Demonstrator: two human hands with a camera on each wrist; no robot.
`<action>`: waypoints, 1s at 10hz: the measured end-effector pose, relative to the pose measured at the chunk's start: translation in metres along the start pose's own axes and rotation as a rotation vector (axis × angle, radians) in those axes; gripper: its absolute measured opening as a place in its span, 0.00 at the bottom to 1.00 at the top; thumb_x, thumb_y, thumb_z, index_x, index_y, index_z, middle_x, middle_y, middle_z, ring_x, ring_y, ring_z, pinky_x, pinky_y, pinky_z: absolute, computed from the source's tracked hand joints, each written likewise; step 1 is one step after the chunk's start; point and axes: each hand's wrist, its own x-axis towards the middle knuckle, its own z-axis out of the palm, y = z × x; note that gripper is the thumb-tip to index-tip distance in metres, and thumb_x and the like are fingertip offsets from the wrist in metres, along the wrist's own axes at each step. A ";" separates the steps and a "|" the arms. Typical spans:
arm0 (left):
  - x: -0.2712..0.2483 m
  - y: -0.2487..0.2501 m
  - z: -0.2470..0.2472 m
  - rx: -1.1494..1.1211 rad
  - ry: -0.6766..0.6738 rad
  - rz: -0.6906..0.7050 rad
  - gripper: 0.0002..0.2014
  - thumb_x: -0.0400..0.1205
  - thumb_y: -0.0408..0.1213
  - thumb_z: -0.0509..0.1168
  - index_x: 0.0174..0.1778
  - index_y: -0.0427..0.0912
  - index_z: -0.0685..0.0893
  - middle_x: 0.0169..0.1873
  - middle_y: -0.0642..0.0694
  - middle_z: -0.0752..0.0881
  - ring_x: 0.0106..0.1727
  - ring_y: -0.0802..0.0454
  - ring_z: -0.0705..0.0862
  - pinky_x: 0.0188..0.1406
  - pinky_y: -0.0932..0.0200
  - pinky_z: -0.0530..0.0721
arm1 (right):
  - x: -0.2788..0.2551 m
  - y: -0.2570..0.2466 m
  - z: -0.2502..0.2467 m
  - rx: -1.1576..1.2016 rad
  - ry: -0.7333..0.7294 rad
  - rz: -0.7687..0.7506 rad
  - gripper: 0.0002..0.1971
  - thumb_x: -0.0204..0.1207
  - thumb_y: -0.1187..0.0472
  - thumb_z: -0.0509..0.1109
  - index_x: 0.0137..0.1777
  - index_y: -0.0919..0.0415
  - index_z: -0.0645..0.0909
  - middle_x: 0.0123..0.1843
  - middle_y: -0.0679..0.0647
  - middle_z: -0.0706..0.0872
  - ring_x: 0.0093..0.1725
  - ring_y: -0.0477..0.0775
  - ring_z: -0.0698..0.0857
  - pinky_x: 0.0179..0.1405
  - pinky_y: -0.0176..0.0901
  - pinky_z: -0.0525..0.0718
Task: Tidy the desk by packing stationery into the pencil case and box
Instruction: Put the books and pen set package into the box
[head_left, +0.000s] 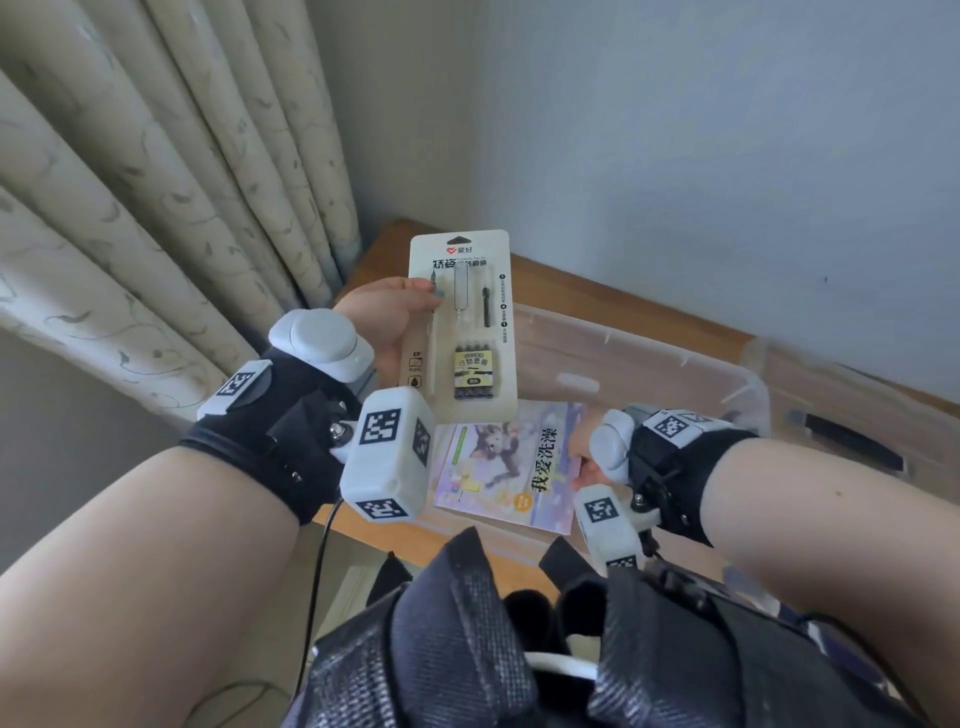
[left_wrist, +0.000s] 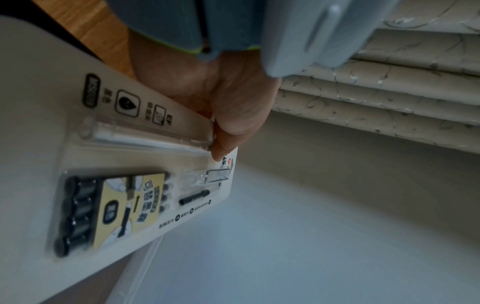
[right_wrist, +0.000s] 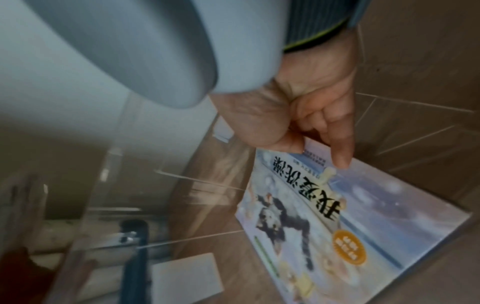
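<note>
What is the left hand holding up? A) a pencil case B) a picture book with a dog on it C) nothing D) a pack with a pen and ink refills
D: the left hand pinches the edge of the pen pack, ink refills showing at its lower end, while the right hand holds the dog book.

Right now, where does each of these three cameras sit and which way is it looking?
Head: worn on the head, looking forward and down at both forearms, the clear plastic box and wooden desk.
Left wrist: along the left hand, whose fingers pinch the fountain pen blister pack; curtain beyond.
Right wrist: along the right hand, gripping the picture book inside the box.
Shared: pack shows in head and left wrist views; book in head and right wrist views.
</note>
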 end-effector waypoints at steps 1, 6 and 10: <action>-0.001 -0.003 0.002 -0.021 0.018 0.009 0.06 0.77 0.30 0.70 0.39 0.45 0.82 0.45 0.40 0.90 0.47 0.40 0.89 0.54 0.38 0.86 | 0.010 0.002 0.004 -0.033 -0.009 0.023 0.25 0.77 0.73 0.62 0.74 0.72 0.67 0.55 0.59 0.77 0.43 0.56 0.83 0.54 0.54 0.88; 0.000 -0.009 0.002 -0.126 0.099 0.058 0.09 0.78 0.26 0.67 0.38 0.44 0.81 0.47 0.39 0.90 0.48 0.40 0.89 0.53 0.40 0.87 | 0.030 -0.021 -0.004 -0.213 -0.020 -0.042 0.21 0.81 0.61 0.63 0.72 0.70 0.73 0.67 0.66 0.81 0.48 0.56 0.84 0.46 0.49 0.85; -0.022 0.017 0.073 -0.229 0.059 0.252 0.12 0.77 0.25 0.68 0.32 0.45 0.78 0.40 0.43 0.87 0.41 0.44 0.87 0.56 0.35 0.85 | -0.056 -0.049 -0.028 0.630 0.006 -0.578 0.16 0.80 0.71 0.63 0.68 0.69 0.76 0.50 0.63 0.86 0.41 0.58 0.88 0.34 0.45 0.90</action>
